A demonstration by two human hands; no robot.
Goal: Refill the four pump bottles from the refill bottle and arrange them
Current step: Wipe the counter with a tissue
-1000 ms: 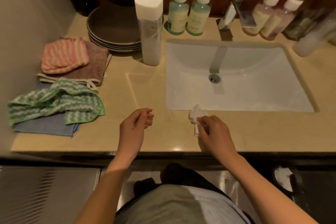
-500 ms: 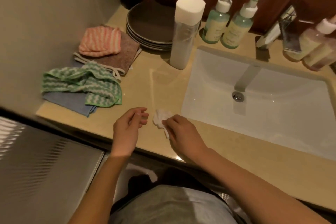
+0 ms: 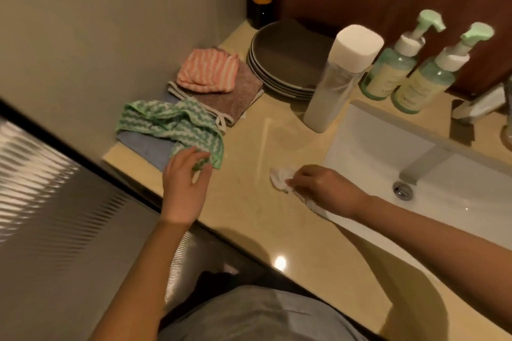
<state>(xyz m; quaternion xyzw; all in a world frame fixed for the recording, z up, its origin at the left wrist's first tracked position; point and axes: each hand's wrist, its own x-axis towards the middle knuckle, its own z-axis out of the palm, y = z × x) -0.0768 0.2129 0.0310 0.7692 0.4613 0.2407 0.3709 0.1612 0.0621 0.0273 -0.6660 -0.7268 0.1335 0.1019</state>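
Right now both hands are low over the front of the tabletop [image 3: 249, 210]. The left hand [image 3: 184, 183] is spread loosely, its fingertips touching the near corner of the green zigzag cloth [image 3: 166, 124], which lies on a blue cloth [image 3: 144, 144] close to the tabletop's front-left edge. The right hand [image 3: 327, 191] pinches a crumpled white tissue [image 3: 278, 178] against the tabletop, just beside the sink's [image 3: 374, 144] front-left rim.

Between the cloths and the sink runs a bare strip of tabletop, reaching back to the refill bottle [image 3: 335, 83], which stands upright and capped at the sink's rear-left corner. Behind it, near the wall, two green pump bottles [image 3: 393, 69] [image 3: 426, 83] stand side by side. Left of the refill bottle sits a stack of dark plates [image 3: 285, 63], with a pink striped cloth [image 3: 207, 70] on a brown cloth [image 3: 230, 99] beside it.
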